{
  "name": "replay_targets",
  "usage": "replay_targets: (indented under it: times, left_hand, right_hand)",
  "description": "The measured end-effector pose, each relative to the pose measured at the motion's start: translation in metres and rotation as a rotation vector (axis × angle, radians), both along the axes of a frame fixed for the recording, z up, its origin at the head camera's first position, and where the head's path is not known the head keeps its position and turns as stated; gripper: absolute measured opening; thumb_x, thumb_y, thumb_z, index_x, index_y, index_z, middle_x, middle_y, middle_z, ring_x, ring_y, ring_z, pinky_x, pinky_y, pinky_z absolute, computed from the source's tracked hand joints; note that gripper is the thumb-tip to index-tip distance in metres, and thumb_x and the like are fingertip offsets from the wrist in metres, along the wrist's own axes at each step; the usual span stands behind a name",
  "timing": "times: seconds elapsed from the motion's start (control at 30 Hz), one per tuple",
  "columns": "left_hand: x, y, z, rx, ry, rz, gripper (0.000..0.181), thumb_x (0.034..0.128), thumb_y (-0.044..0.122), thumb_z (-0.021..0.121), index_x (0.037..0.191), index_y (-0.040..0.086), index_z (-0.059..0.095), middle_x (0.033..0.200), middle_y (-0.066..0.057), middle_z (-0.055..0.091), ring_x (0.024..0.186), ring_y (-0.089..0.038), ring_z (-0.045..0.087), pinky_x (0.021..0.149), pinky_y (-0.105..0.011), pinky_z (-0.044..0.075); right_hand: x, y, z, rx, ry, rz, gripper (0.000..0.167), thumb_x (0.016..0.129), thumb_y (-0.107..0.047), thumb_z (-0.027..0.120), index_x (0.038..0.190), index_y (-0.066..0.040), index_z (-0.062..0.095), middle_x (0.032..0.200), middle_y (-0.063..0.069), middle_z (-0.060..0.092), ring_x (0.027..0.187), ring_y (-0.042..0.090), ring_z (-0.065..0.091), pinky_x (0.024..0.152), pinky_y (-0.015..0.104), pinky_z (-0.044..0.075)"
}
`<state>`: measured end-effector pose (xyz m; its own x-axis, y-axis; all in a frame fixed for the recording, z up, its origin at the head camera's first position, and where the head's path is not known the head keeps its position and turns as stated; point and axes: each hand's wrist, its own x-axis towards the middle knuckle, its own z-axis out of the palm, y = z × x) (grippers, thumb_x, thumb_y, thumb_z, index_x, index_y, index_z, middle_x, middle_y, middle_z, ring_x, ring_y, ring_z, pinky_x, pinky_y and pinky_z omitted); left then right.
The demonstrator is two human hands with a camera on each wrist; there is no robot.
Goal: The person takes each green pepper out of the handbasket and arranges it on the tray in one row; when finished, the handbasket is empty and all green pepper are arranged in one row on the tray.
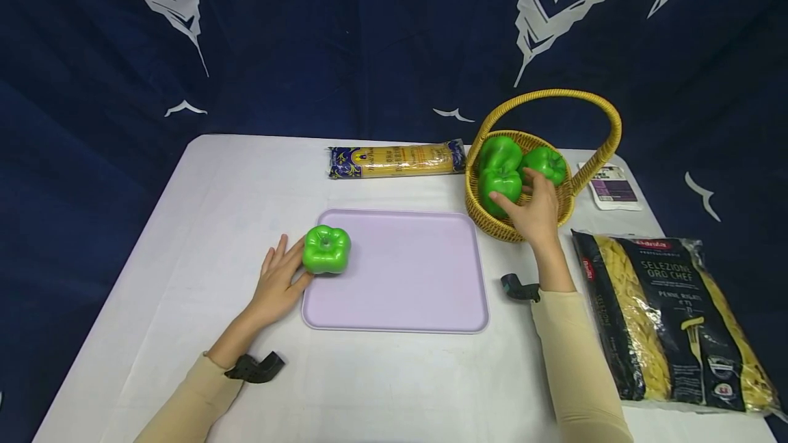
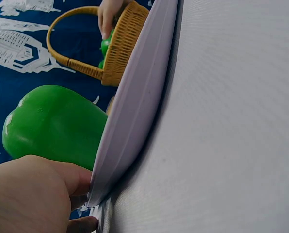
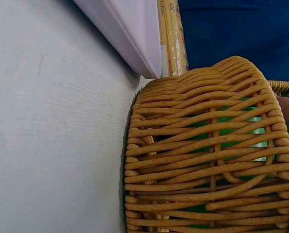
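Note:
A green bell pepper rests at the left end of a lilac tray. My left hand lies beside it with fingers extended, the fingertips against or very near the pepper's left side. In the left wrist view the hand is at the tray's rim, below the pepper. My right hand reaches into a wicker basket. Its thumb and curled fingers are around the front green bell pepper. Two more peppers sit there, one behind and one to the right.
A spaghetti pack lies behind the tray, left of the basket. A large bag of penne covers the table's right side. A small white and purple packet lies right of the basket. The basket's tall handle arches above the peppers.

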<state>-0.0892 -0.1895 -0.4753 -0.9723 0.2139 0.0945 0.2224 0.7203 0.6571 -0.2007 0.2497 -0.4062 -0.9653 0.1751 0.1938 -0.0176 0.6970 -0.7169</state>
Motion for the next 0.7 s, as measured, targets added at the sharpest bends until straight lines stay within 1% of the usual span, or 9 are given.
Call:
replay_targets:
  times: [0.3, 0.57, 0.7]
  left_hand:
    - [-0.0001, 0.0003, -0.0006, 0.001, 0.0, 0.004, 0.055, 0.0965, 0.02, 0.054, 0.148, 0.006, 0.041, 0.157, -0.017, 0.034, 0.151, -0.043, 0.003, 0.119, -0.059, -0.005]
    - [0.0, 0.0, -0.0002, 0.004, -0.003, 0.005, 0.055, 0.0959, 0.019, 0.055, 0.148, 0.005, 0.041, 0.157, -0.017, 0.034, 0.151, -0.043, 0.003, 0.119, -0.059, -0.005]
    - [-0.0001, -0.0001, -0.0006, 0.005, -0.002, 0.005, 0.056, 0.0958, 0.019, 0.054, 0.148, 0.005, 0.041, 0.157, -0.017, 0.034, 0.151, -0.043, 0.003, 0.119, -0.059, -0.005]
  right_hand:
    - [-0.0006, -0.0002, -0.0011, 0.019, -0.014, 0.004, 0.083, 0.084, -0.033, 0.077, 0.147, 0.001, 0.035, 0.137, 0.028, 0.042, 0.126, 0.044, 0.046, 0.104, 0.056, 0.038]
    - [-0.0012, -0.0017, -0.0035, 0.087, -0.019, 0.009, 0.082, 0.084, -0.034, 0.077, 0.146, 0.001, 0.037, 0.134, 0.028, 0.045, 0.121, 0.044, 0.047, 0.102, 0.057, 0.037]
    - [-0.0011, -0.0023, -0.0038, 0.11, -0.012, 0.005, 0.082, 0.083, -0.032, 0.078, 0.146, 0.002, 0.037, 0.134, 0.029, 0.045, 0.123, 0.046, 0.045, 0.103, 0.059, 0.037]
